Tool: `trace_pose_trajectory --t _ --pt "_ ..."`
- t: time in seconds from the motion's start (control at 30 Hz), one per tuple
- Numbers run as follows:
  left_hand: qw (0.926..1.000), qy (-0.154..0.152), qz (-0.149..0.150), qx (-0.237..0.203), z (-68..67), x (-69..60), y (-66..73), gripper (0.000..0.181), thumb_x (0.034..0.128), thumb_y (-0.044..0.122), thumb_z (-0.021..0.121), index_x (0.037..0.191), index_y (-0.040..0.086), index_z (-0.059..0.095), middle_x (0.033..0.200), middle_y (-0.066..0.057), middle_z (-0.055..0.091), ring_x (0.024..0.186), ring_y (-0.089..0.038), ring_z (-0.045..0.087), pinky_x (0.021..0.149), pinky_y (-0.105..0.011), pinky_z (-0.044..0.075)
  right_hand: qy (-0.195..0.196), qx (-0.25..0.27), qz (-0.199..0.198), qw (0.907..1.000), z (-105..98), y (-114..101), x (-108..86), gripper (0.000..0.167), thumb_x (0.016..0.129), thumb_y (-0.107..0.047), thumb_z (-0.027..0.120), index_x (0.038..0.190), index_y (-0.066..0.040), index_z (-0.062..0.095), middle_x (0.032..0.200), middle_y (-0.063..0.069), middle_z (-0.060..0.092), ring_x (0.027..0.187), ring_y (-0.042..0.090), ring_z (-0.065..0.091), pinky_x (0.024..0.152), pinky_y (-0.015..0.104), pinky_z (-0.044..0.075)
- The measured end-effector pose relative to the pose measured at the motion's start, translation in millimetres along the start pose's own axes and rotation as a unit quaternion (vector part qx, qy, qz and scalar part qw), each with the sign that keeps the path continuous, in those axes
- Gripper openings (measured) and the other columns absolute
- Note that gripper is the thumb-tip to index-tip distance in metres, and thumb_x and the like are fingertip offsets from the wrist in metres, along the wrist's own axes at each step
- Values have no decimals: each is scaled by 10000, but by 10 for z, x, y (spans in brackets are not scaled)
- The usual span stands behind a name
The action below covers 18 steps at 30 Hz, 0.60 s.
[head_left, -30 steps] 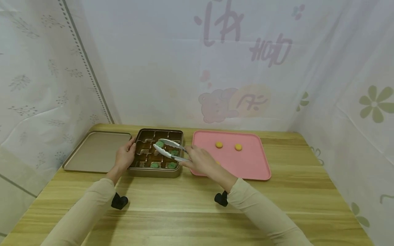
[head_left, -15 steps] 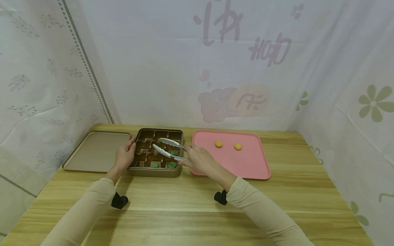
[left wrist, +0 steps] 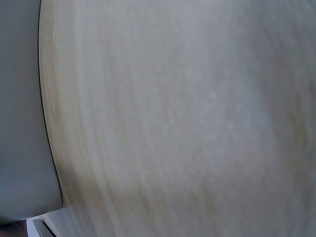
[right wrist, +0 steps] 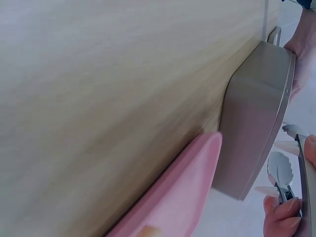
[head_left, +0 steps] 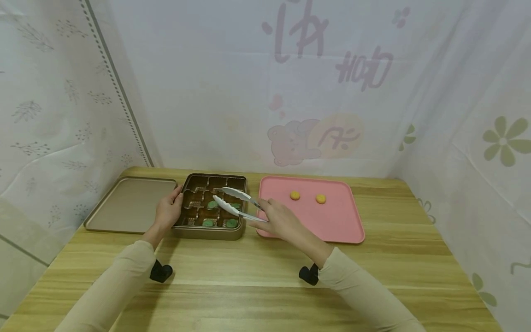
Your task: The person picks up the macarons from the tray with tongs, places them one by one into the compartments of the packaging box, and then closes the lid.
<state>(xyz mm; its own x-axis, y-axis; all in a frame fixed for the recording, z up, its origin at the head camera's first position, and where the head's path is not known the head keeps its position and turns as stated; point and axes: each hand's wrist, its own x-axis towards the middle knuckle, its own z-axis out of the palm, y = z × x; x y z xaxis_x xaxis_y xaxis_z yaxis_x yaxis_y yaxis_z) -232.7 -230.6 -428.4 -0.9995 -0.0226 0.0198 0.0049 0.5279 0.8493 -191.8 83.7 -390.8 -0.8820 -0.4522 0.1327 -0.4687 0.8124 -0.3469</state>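
Observation:
My left hand holds the left side of a bronze baking tin lined with a brown divided insert. Several round green cookies lie in its compartments, one of them in the middle one and another partly behind the tongs. My right hand grips metal kitchen tongs with white scalloped tips. Those tips stand apart above the tin's right half, with nothing between them. In the right wrist view the tin shows from its side, with the tongs' tip beyond it.
A pink tray on the right bears yellow cookies. To the left lies a flat bronze lid or tray. Wooden table runs in front. Printed cloth hangs behind and at both sides.
The tongs let go of a green cookie, which now lies in the tin's middle compartment. My right hand and the tongs have shifted right. The left hand stays put.

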Motion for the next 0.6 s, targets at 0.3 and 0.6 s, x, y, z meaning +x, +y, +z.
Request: trace_pose_trajectory --t 0.3,0.6 --pt "9999 -76 52 -102 -8 -11 0 492 1049 198 281 1494 9 189 1525 -229 171 1391 -415 178 1093 -534 247 229 220 248 9992 -100 358 -495 530 815 -403 721 1202 -71 575 817 62 569 655 128 471 542 261 407" --pt "9999 -63 15 -107 -10 0 -16 502 1048 227 280 1494 15 192 1526 -219 175 1397 -408 169 1099 -528 240 590 -8 298 9978 -180 705 -1051 512 782 -352 760 1174 -73 588 786 48 585 632 90 443 528 213 377"
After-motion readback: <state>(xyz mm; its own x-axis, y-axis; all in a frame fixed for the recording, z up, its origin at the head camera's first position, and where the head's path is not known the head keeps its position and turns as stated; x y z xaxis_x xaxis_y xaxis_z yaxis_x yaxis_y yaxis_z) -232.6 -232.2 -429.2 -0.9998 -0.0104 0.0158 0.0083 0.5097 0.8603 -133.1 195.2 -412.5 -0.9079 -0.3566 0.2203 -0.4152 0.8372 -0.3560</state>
